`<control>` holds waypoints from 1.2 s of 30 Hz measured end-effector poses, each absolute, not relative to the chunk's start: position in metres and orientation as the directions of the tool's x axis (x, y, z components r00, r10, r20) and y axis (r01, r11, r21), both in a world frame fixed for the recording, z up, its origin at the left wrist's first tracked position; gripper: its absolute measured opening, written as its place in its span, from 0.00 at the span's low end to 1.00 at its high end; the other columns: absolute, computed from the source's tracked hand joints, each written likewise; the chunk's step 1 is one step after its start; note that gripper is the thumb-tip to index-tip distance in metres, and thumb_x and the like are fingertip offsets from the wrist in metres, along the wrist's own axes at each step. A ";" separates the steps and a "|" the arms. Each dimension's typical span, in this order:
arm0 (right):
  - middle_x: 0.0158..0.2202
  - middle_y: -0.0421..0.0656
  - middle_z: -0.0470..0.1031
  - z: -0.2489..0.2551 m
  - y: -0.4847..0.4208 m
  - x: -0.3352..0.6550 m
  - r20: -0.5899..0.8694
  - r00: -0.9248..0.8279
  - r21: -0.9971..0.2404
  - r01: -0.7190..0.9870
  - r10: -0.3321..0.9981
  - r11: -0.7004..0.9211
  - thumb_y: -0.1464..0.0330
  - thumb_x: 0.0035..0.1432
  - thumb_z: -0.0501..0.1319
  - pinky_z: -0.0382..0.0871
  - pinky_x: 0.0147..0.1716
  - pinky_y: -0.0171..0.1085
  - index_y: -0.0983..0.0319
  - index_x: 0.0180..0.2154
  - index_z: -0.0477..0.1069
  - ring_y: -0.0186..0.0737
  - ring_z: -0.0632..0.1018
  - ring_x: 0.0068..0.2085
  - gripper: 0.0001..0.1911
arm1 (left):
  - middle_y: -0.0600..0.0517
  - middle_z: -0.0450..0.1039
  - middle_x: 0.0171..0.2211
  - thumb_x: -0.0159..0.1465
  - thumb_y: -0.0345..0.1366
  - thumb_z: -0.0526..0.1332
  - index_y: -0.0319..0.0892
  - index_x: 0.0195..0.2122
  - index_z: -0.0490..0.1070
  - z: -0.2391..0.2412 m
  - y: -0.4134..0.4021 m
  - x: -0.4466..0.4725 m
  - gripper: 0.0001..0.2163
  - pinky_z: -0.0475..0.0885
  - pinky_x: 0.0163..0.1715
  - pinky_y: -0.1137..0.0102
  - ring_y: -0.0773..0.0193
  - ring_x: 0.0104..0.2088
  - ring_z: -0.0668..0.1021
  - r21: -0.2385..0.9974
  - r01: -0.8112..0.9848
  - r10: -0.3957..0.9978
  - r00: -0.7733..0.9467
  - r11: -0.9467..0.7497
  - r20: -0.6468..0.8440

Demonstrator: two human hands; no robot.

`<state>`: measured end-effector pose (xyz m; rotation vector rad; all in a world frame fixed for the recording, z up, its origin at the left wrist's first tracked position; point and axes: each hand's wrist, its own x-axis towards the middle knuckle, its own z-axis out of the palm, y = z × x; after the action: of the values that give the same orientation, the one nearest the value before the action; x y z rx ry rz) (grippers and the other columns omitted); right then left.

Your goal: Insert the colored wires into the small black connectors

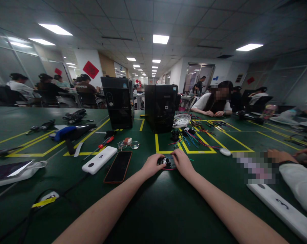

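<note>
Close in front of me, just above the table, my left hand point(152, 165) pinches a small black part point(165, 163) with a pale or shiny piece on it. Thin wires run from its right side, among them a red wire point(170, 169) and a green one. My right hand point(183, 163) is closed at that side, its fingertips on the wires; exactly what lies between them is partly hidden. Beyond my hands lies a loose bunch of coloured wires point(190, 137) with black connectors.
Two black computer towers point(120, 113) stand ahead. To my left lie a phone point(118, 167), a white power strip point(99, 160), eyeglasses point(134, 145) and a red-handled screwdriver point(106, 142). A neighbour's sleeve point(294, 183) and another power strip point(280, 205) are at right. A person sits opposite.
</note>
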<state>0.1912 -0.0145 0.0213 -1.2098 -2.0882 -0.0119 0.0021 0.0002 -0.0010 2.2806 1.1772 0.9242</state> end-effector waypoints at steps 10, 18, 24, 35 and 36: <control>0.36 0.45 0.71 0.033 -0.040 0.174 0.375 -0.684 -0.175 0.610 0.625 0.773 0.74 0.56 0.54 0.64 0.39 0.37 0.62 0.37 0.68 0.38 0.70 0.39 0.07 | 0.46 0.70 0.44 0.53 0.33 0.63 0.39 0.47 0.67 -0.004 0.003 0.002 0.19 0.66 0.46 0.65 0.58 0.45 0.72 0.628 0.595 0.864 0.328 -0.503 0.381; 0.36 0.45 0.71 0.037 -0.040 0.175 0.466 -0.547 -0.223 0.688 0.696 0.690 0.71 0.58 0.53 0.63 0.42 0.40 0.62 0.37 0.69 0.39 0.70 0.40 0.07 | 0.48 0.71 0.39 0.53 0.36 0.63 0.41 0.41 0.69 0.000 -0.001 0.001 0.14 0.66 0.44 0.64 0.56 0.42 0.73 0.548 0.664 0.859 0.358 -0.509 0.366; 0.40 0.46 0.68 0.030 -0.034 0.178 0.532 -0.384 -0.272 0.767 0.755 0.581 0.72 0.57 0.54 0.62 0.44 0.42 0.61 0.42 0.68 0.41 0.68 0.43 0.11 | 0.48 0.70 0.41 0.52 0.34 0.65 0.42 0.40 0.69 0.007 -0.009 0.003 0.14 0.66 0.45 0.65 0.58 0.43 0.72 0.561 0.533 0.773 0.467 -0.634 0.429; 0.33 0.43 0.67 0.025 -0.032 0.176 0.483 -0.378 -0.305 0.773 0.790 0.557 0.75 0.56 0.52 0.62 0.37 0.38 0.62 0.31 0.65 0.39 0.68 0.36 0.05 | 0.48 0.70 0.42 0.51 0.34 0.67 0.42 0.40 0.69 0.013 -0.014 0.006 0.15 0.65 0.46 0.65 0.58 0.44 0.71 0.570 0.488 0.746 0.502 -0.661 0.437; 0.32 0.43 0.67 0.025 -0.032 0.176 0.487 -0.375 -0.310 0.770 0.789 0.557 0.75 0.56 0.51 0.62 0.37 0.38 0.62 0.31 0.64 0.39 0.68 0.35 0.05 | 0.48 0.70 0.42 0.51 0.34 0.67 0.42 0.40 0.69 0.012 -0.013 0.006 0.15 0.65 0.46 0.65 0.58 0.43 0.71 0.571 0.493 0.751 0.500 -0.657 0.432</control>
<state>0.1755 -0.0317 0.0248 -1.2469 -2.1980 0.0405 0.0058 -0.0128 0.0122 2.3737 1.0344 0.9513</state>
